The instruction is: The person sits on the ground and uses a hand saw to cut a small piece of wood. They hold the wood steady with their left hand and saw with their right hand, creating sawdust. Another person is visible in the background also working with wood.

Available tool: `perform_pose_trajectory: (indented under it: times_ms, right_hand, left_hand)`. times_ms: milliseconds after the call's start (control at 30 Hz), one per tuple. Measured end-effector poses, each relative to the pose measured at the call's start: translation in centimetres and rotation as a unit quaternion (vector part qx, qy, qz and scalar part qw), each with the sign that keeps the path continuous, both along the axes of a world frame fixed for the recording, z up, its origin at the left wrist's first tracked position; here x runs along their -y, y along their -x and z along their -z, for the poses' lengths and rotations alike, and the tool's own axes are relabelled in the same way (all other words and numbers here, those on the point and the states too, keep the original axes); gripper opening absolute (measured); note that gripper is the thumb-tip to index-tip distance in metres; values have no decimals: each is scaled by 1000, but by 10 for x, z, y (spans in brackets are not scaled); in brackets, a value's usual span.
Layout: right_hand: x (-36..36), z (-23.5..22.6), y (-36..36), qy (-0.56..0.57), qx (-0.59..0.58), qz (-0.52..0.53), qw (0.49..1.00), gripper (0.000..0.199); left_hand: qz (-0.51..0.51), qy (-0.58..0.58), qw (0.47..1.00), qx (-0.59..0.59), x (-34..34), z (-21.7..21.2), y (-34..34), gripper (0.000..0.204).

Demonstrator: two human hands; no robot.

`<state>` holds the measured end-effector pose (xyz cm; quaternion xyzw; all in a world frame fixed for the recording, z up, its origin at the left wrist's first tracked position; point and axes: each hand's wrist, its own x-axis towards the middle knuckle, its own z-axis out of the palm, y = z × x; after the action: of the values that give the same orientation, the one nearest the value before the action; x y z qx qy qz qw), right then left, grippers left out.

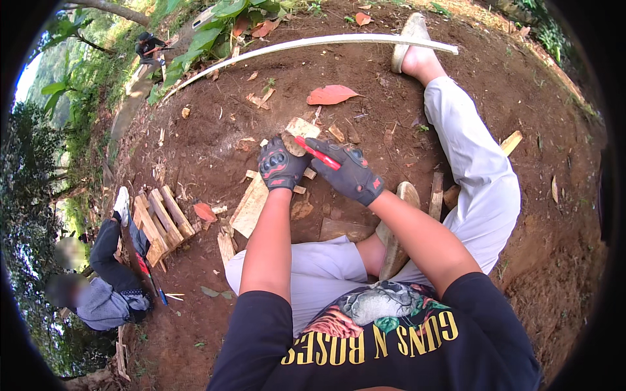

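Both my hands wear black gloves with red marks and meet in front of my bent legs. My left hand [282, 164] is closed on a short pale piece of wood [295, 144], its fingers partly hidden. My right hand [350, 171] is closed round a slim, straight red tool [318, 154] that slants toward the wood; its kind cannot be made out. Just beyond lies another pale wood block [304, 127]. A pale board [251, 207] with small sticks across its top end lies beside my left forearm.
A long pale curved strip [313, 42] spans the far ground to my right foot [414, 39]. A red leaf [331, 95] and wood scraps lie on brown soil. At left, a seated person [114, 293] is by stacked wood pieces [163, 221]; another person [149, 49] is farther off.
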<state>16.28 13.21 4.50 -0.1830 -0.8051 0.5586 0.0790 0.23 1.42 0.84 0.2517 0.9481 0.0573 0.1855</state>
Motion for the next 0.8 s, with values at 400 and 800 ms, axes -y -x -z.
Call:
perform_pose_trajectory:
  times_ms: [400, 800]
  right_hand:
    - [-4, -123, -162, -91, 104, -1, 990, 54]
    - [-1, 9, 69, 28, 29, -20, 999, 51]
  left_hand:
    - [-14, 8, 1000, -3, 2, -2, 4, 92]
    - [-13, -15, 1000, 15, 10, 13, 2, 80]
